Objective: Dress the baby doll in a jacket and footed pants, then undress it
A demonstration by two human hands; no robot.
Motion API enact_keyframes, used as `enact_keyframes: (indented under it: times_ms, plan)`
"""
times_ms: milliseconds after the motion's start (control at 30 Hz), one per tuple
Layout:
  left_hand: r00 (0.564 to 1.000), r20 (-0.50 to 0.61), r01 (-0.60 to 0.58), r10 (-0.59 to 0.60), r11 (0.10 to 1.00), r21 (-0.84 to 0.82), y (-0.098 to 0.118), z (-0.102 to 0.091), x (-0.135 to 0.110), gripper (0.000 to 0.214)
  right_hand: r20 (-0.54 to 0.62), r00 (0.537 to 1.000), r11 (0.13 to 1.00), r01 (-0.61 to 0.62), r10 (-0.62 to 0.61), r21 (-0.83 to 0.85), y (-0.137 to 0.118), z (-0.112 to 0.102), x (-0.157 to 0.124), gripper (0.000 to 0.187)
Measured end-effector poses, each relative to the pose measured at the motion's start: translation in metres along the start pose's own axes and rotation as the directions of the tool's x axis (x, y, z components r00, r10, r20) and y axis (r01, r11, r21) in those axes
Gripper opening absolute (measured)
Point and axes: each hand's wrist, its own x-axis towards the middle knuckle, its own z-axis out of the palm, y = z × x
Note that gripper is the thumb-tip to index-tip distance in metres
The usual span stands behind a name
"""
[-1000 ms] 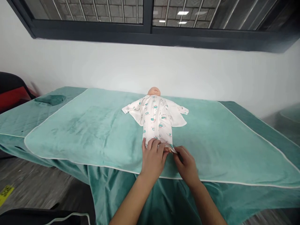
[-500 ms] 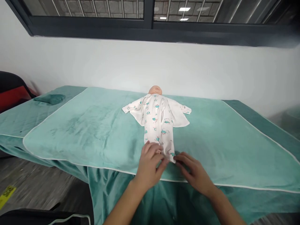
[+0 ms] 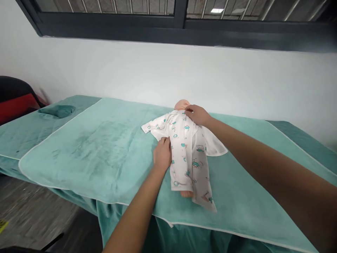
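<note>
A baby doll point(image 3: 182, 104) lies on its back on the green cover, its head toward the wall. It wears a white baby gown point(image 3: 183, 147) printed with small green figures; its feet point(image 3: 186, 194) show below the hem. The front panel on the right hangs loose, its lower corner slanting outward. My left hand point(image 3: 162, 154) is closed at the gown's left side, fingertips partly hidden by the cloth. Up at the neckline, my right hand point(image 3: 198, 115) pinches the gown near the collar. The right sleeve is mostly behind my right forearm.
The green velvety cover point(image 3: 105, 140) with white piping spreads over a bed against a white wall point(image 3: 126, 70). At the far left the bed has a face hole point(image 3: 58, 111). A red and black chair point(image 3: 18, 105) stands beside it. A dark-framed window point(image 3: 110, 23) runs above.
Both hands have left the gown's hem: my left moved up to its side, my right up to the collar. The hem has fallen open, uncovering the feet. The view has shifted slightly.
</note>
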Motion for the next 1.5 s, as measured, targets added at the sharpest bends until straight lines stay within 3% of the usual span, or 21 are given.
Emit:
enact_keyframes:
  times_ms: [133, 267, 367, 500, 633, 800, 900, 1033, 1167, 1233, 1333, 1400, 1500]
  plan:
    - [0.999, -0.019, 0.030, -0.032, 0.996, -0.082, -0.003, 0.000, -0.005, 0.031, 0.207, 0.978, 0.999, 0.015, -0.006, -0.044, 0.004, -0.002, 0.042, 0.013]
    - [0.991, -0.089, 0.065, -0.096, 0.950, -0.307, -0.008, 0.000, -0.006, 0.039, 0.359, 0.920, 0.988, 0.148, -0.155, 0.048, 0.004, -0.006, 0.058, 0.010]
    - [0.988, -0.073, 0.104, -0.139, 0.928, -0.357, -0.008, 0.001, -0.006, 0.038, 0.345, 0.907, 0.969, 0.243, -0.240, 0.036, 0.001, 0.002, 0.063, 0.012]
    - [0.981, -0.022, 0.173, -0.191, 0.929, -0.327, -0.006, 0.002, -0.006, 0.034, 0.249, 0.947, 0.948, 0.254, -0.204, -0.191, -0.006, 0.022, 0.071, 0.021]
    - [0.980, -0.043, 0.170, -0.194, 0.930, -0.327, -0.007, 0.002, -0.007, 0.026, 0.229, 0.942, 0.894, 0.310, -0.244, -0.323, -0.017, 0.039, 0.081, 0.021]
    - [0.931, -0.218, 0.184, -0.292, 0.893, -0.411, -0.007, -0.001, -0.008, 0.020, 0.151, 0.987, 0.920, 0.102, -0.047, -0.380, -0.037, 0.058, 0.082, 0.020]
    - [0.914, -0.249, 0.179, -0.320, 0.869, -0.460, -0.007, -0.002, -0.007, 0.016, 0.118, 0.993, 0.938, 0.048, -0.008, -0.342, -0.043, 0.060, 0.072, 0.016]
    - [0.939, -0.194, 0.172, -0.285, 0.875, -0.453, -0.007, 0.000, -0.005, 0.015, 0.013, 0.996, 0.967, 0.090, -0.090, -0.238, -0.043, 0.047, 0.026, 0.018]
    - [0.969, -0.123, 0.156, -0.213, 0.919, -0.362, -0.007, 0.003, -0.004, 0.020, -0.169, 0.944, 0.957, 0.289, -0.285, -0.004, -0.045, 0.028, -0.081, 0.014]
    - [0.970, -0.125, 0.157, -0.209, 0.929, -0.336, -0.006, 0.004, -0.004, 0.022, -0.082, 0.946, 0.947, 0.317, -0.312, 0.045, -0.050, 0.020, -0.145, 0.011]
    - [0.969, -0.144, 0.151, -0.203, 0.940, -0.307, -0.006, 0.005, -0.003, 0.023, 0.186, 0.944, 0.961, 0.262, -0.274, 0.084, -0.062, 0.014, -0.221, 0.017]
    - [0.969, -0.153, 0.141, -0.194, 0.943, -0.301, -0.006, 0.004, -0.003, 0.024, 0.253, 0.938, 0.972, 0.225, -0.236, 0.071, -0.072, 0.017, -0.250, 0.018]
    - [0.963, -0.167, 0.152, -0.210, 0.939, -0.309, -0.006, 0.004, -0.003, 0.023, 0.244, 0.953, 0.984, 0.173, -0.178, 0.043, -0.085, 0.026, -0.266, 0.017]
